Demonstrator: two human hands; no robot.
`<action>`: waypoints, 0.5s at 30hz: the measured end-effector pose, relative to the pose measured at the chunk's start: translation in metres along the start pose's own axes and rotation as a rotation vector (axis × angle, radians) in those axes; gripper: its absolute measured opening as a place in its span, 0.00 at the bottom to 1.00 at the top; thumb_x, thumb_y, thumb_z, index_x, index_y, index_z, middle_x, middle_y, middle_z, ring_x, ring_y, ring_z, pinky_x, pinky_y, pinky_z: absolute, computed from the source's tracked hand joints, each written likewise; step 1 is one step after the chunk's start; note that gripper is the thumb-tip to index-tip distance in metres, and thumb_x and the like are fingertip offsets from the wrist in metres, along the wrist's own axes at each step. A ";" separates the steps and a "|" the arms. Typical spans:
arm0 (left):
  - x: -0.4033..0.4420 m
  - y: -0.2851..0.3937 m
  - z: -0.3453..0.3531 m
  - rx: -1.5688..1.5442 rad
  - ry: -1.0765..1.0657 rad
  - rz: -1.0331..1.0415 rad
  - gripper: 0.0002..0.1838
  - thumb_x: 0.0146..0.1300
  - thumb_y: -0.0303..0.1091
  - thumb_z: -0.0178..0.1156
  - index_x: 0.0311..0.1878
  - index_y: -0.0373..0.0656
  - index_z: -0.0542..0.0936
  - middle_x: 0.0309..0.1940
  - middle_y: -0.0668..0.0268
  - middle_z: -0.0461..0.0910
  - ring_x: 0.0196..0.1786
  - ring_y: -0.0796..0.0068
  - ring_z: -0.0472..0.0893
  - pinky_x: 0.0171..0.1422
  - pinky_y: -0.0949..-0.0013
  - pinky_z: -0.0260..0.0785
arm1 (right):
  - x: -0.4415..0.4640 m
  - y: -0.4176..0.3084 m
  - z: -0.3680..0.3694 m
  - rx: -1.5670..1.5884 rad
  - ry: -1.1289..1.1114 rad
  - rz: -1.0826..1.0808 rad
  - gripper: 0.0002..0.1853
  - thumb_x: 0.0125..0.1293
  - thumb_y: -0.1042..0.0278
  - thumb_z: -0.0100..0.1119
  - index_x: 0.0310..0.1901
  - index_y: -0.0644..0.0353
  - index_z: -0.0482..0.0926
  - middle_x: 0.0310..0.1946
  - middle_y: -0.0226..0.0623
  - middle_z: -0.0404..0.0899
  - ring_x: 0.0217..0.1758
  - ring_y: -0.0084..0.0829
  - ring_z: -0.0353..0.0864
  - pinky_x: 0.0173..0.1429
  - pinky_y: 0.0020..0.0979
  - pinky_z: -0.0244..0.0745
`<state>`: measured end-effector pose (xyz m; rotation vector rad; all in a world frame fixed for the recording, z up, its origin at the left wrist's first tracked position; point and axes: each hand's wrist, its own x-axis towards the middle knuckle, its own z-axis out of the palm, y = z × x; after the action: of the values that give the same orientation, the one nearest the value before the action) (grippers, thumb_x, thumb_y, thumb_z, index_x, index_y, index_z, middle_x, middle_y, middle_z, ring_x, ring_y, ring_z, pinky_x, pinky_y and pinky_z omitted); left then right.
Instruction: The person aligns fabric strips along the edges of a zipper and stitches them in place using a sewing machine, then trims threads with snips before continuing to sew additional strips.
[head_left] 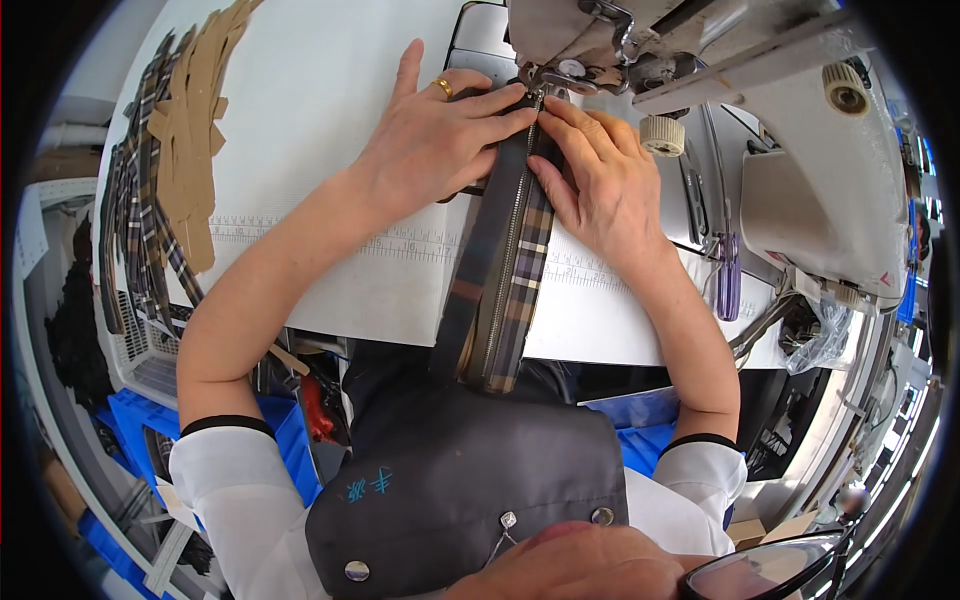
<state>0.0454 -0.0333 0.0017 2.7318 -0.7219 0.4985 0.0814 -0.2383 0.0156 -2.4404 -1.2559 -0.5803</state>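
Observation:
A long dark and plaid fabric strip with a metal zipper (515,225) runs from beneath the sewing machine's presser foot (537,88) down over the table's front edge. My left hand (430,145), with a gold ring, lies spread, its fingertips on the strip's upper left part near the foot. On the other side, my right hand (605,170) rests with fingertips and thumb against the zipper's right edge, the thumb apart from the fingers. Neither hand visibly grips the fabric. The fabric under the fingertips is hidden.
The sewing machine (810,190) takes up the right side, with a purple-handled screwdriver (728,280) beside it. Plaid strips (135,200) and brown strips (190,140) hang at the left. A printed ruler (400,245) crosses the white table (300,130). Blue bins (285,440) stand below.

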 end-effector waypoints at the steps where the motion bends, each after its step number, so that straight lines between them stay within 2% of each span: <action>1: 0.000 0.000 0.000 0.003 0.000 0.000 0.28 0.48 0.26 0.61 0.57 0.56 0.78 0.55 0.75 0.77 0.59 0.71 0.71 0.70 0.35 0.36 | 0.000 0.001 0.001 0.002 0.005 0.000 0.18 0.56 0.61 0.64 0.45 0.61 0.77 0.46 0.33 0.80 0.38 0.35 0.80 0.44 0.35 0.69; 5: 0.002 -0.001 0.003 0.005 0.039 -0.009 0.28 0.47 0.26 0.62 0.55 0.56 0.78 0.54 0.76 0.78 0.58 0.73 0.71 0.70 0.35 0.35 | 0.001 0.003 0.003 0.002 0.013 0.000 0.17 0.56 0.61 0.63 0.45 0.61 0.78 0.46 0.33 0.81 0.37 0.36 0.80 0.45 0.35 0.70; 8: -0.001 0.001 0.008 0.139 0.105 0.060 0.26 0.46 0.26 0.63 0.52 0.57 0.80 0.52 0.78 0.78 0.57 0.75 0.72 0.70 0.36 0.35 | 0.000 0.002 0.003 0.002 -0.002 0.015 0.17 0.57 0.60 0.63 0.45 0.61 0.78 0.46 0.33 0.81 0.37 0.36 0.80 0.45 0.35 0.70; 11: -0.004 0.002 0.007 0.119 0.118 0.074 0.25 0.45 0.25 0.64 0.49 0.57 0.81 0.51 0.80 0.78 0.57 0.77 0.72 0.71 0.36 0.35 | 0.000 0.002 0.002 -0.001 -0.006 0.024 0.18 0.57 0.60 0.63 0.45 0.61 0.78 0.46 0.33 0.81 0.38 0.36 0.81 0.46 0.35 0.70; 15: -0.005 0.004 0.004 0.076 0.067 0.032 0.25 0.45 0.26 0.63 0.51 0.57 0.81 0.54 0.79 0.77 0.57 0.76 0.72 0.71 0.36 0.34 | -0.001 0.002 0.003 0.021 0.007 0.033 0.18 0.56 0.59 0.63 0.46 0.60 0.79 0.46 0.34 0.81 0.40 0.38 0.80 0.47 0.36 0.71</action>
<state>0.0398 -0.0361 -0.0030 2.7623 -0.7451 0.6339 0.0830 -0.2384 0.0125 -2.4346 -1.2109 -0.5637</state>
